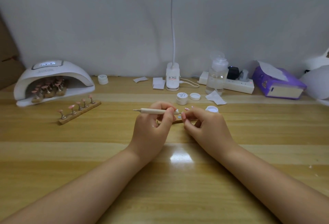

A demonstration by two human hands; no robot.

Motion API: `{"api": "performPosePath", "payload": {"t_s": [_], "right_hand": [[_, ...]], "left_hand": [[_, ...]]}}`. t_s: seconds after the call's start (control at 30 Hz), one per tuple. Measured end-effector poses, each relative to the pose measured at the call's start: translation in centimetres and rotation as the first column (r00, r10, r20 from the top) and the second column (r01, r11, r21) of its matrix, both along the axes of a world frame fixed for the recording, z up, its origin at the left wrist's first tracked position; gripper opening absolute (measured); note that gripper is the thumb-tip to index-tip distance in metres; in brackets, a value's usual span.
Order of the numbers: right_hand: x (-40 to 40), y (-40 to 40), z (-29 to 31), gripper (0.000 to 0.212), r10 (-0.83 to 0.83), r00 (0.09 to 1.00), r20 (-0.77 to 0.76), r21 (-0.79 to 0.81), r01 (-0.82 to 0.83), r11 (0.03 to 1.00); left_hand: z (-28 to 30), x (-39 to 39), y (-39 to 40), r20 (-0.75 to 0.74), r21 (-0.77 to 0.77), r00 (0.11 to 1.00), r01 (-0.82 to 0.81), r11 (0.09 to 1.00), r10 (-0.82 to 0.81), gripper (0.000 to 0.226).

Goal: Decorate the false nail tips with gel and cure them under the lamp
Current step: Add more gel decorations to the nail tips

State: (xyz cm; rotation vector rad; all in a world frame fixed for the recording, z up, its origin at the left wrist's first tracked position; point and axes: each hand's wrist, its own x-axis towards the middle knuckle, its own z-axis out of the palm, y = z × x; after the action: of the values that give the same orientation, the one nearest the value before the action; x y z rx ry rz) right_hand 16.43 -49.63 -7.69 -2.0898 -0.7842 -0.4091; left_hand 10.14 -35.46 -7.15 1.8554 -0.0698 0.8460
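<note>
My left hand [154, 123] grips a cream dotting pen [156, 111] that lies level, its fine tip pointing right toward my right hand [204, 125]. My right hand's fingers are curled and pinch something small near the pen tip; a wooden nail-tip stand [178, 121] lies mostly hidden behind both hands, with pink tips [187, 109] showing above. Another stand with several pink nail tips [80, 110] sits to the left. More tips on stands sit inside the white curing lamp [53, 81] at far left. An open gel jar [212, 109] sits just right of my fingers.
A lidded gel jar [182, 98] and a loose lid [195, 96] stand behind my hands. Further back are a clip lamp base [172, 79], a pump bottle [216, 75], a power strip [236, 84], a purple tissue pack [277, 83], paper wipes [158, 83] and another jar [102, 79].
</note>
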Motion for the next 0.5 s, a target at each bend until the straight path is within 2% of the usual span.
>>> {"api": "performPosePath", "payload": {"t_s": [0.5], "right_hand": [[-0.01, -0.01, 0.02, 0.012, 0.014, 1.0, 0.011, -0.008, -0.014, 1.0]], "left_hand": [[-0.01, 0.06, 0.03, -0.014, -0.003, 1.0, 0.01, 1.0, -0.01, 0.014]]}}
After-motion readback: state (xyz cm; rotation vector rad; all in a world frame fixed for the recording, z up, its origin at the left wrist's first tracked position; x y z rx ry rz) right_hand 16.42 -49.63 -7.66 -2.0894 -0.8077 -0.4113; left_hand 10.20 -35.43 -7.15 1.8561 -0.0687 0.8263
